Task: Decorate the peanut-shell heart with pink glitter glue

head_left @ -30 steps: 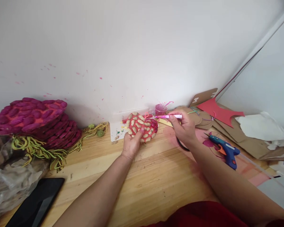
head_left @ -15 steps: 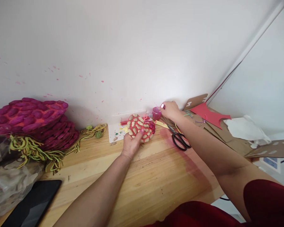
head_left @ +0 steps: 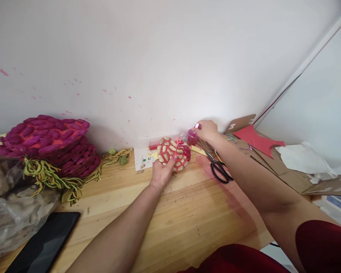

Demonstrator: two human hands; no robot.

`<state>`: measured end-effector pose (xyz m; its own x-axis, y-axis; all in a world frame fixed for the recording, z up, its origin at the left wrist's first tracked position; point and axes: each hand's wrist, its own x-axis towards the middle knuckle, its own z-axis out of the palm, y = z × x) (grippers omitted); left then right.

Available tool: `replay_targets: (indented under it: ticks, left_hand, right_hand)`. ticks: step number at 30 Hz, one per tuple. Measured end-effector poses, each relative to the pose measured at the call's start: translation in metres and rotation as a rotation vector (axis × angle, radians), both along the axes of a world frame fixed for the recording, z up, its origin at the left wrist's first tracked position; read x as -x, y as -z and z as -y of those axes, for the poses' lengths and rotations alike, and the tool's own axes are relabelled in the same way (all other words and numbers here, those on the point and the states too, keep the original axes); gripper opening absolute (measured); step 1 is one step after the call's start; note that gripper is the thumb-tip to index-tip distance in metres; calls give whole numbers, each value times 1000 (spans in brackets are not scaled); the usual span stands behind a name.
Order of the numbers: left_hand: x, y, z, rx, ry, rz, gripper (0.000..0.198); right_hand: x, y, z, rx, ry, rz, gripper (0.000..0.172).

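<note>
My left hand (head_left: 162, 173) grips a round red disc (head_left: 173, 154) by its near edge, thumb on top. Unshelled peanuts cover its face; most are bare tan, while those at the right edge are wet magenta. Just right of the disc, a small clear cup (head_left: 192, 137) of magenta paint stands by the wall. My right hand (head_left: 208, 131) is at the cup's rim, its fingers pinched together; what they hold is too small and hidden to make out. Black-handled scissors (head_left: 220, 172) lie below my right forearm.
Magenta peanut-covered pieces (head_left: 53, 140) with yellow-green yarn (head_left: 49, 178) are stacked at left. A plastic bag (head_left: 17, 208) and a black tablet-like slab (head_left: 45, 242) lie nearer. A white sheet (head_left: 140, 158) holds star sequins. Cardboard (head_left: 269, 161) and red paper (head_left: 258, 140) lie right.
The whole view has shifted, so things appear slightly farther right. My right hand stays at the paint cup, slightly lower against it; my left hand keeps hold of the peanut disc.
</note>
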<state>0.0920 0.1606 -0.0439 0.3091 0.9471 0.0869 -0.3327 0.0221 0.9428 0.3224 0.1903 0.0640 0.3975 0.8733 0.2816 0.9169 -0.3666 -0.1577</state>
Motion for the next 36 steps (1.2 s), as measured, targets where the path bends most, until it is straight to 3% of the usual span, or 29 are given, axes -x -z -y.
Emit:
replay_targets:
  ticks: [4, 7, 9, 11, 14, 18, 26, 36]
  left_hand:
    - [-2, 3, -1, 35, -20, 39, 53]
    - [-2, 5, -2, 32, -1, 49, 54]
    - [-2, 5, -2, 32, 15, 47, 53]
    - [-1, 5, -1, 28, 13, 33, 50]
    - [1, 3, 0, -8, 3, -20, 47]
    - [3, 1, 1, -47, -12, -71, 47]
    - [4, -2, 3, -90, -5, -142, 40]
    - [5, 0, 3, -83, -7, -145, 43]
  right_hand:
    - [-6, 3, 18, -139, 26, -89, 30]
    - [-8, 7, 37, -476, 23, -340, 26]
    - [-3, 9, 51, -688, -47, -553, 22]
    - [9, 10, 67, -769, -180, -697, 22]
    - [38, 13, 89, -757, -387, -753, 26]
    - [69, 21, 107, -737, -508, -544, 16]
    - [68, 35, 105, -772, -539, -411, 6]
    - [64, 38, 103, -765, -541, -398, 5]
